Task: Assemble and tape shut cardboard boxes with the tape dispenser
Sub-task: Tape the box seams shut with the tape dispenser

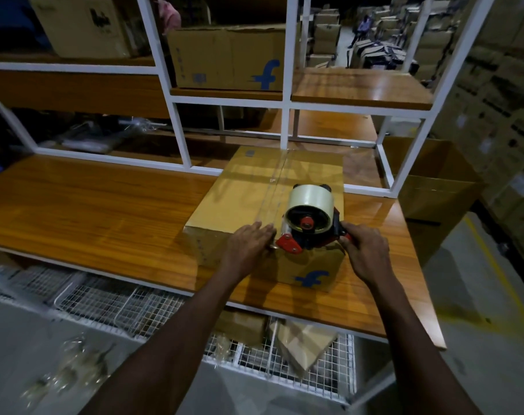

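A closed cardboard box (245,193) with a blue "f" logo on its near side stands on the wooden table (90,211). A strip of clear tape runs along its top seam. The red and black tape dispenser (307,223), loaded with a clear tape roll, sits on the box's near top edge. My right hand (364,250) grips the dispenser's handle. My left hand (250,242) lies flat on the box's near edge beside the dispenser's red front, fingers straight and pressing on the tape.
A white metal shelf frame (176,127) rises behind the box, with another logo box (224,58) on a shelf. An open carton (434,187) stands right of the table. Wire baskets (128,304) with cardboard hang under the table. A person stands far back among stacked cartons.
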{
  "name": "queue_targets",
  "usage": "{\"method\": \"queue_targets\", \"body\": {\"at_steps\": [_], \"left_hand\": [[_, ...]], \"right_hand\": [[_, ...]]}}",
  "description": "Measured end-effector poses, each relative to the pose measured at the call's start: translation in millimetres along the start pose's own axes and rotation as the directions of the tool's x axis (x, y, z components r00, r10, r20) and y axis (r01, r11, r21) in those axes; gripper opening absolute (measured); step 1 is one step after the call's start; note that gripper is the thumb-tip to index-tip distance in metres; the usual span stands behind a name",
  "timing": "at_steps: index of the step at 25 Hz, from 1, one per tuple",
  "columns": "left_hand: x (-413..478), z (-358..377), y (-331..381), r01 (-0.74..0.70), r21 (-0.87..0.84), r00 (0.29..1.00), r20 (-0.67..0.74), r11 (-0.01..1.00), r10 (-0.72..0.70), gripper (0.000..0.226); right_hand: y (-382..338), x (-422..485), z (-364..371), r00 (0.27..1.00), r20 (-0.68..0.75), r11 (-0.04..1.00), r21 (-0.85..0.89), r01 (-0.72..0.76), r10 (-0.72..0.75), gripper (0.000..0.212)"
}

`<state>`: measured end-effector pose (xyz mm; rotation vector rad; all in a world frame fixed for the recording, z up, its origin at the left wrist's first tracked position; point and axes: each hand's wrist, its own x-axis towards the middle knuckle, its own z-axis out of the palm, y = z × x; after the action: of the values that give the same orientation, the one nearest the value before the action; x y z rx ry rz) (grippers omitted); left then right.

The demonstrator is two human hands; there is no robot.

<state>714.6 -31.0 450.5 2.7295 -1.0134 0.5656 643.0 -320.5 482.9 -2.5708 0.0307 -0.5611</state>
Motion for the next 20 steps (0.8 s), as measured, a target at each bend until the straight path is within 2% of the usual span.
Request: {"method": "queue_targets", "body": {"at_steps": [5,8,12,13,17,20], "left_hand": [[-0.2,5.7,-2.9,0.070,-0.073,0.997,-0.036,0.995,-0.073,0.054],[-3.1,5.3,-9.2,0.052,-0.074,0.996,-0.074,0.996,-0.058,0.058],[-12.9,-1.4,-15.3,0.039,-0.071,0.990,-0.132,0.997,-0.048,0.061],[-10.0,-3.1,-11.3,0.026,-0.041,0.993,-0.116,0.999,-0.031,0.063],[16.3,-1.8,21.8,-0.047,0.036,0.991,0.129,0.998,0.042,0.072],[15.9,2.8,26.6,-0.017,0.017,0.996,0.091,1.000,0.015,0.062]], "right_hand": [[33.7,-10.8,-9.1,1.000,-0.010,0.991,0.133,0.002,-0.001,0.038],[52.6,-19.6,-16.0,1.000,-0.017,0.988,0.150,-0.020,0.023,0.037],[39.2,-24.4,-11.9,1.000,-0.015,0.988,0.153,-0.003,0.005,0.040],[38.5,-24.5,-10.8,1.000,-0.016,0.988,0.154,0.007,-0.005,0.040],[39.8,-22.9,-13.6,1.000,-0.017,0.990,0.142,0.013,-0.011,0.038],[57.2,-29.3,-21.6,0.999,-0.036,0.982,0.189,-0.015,0.022,0.035]]}}
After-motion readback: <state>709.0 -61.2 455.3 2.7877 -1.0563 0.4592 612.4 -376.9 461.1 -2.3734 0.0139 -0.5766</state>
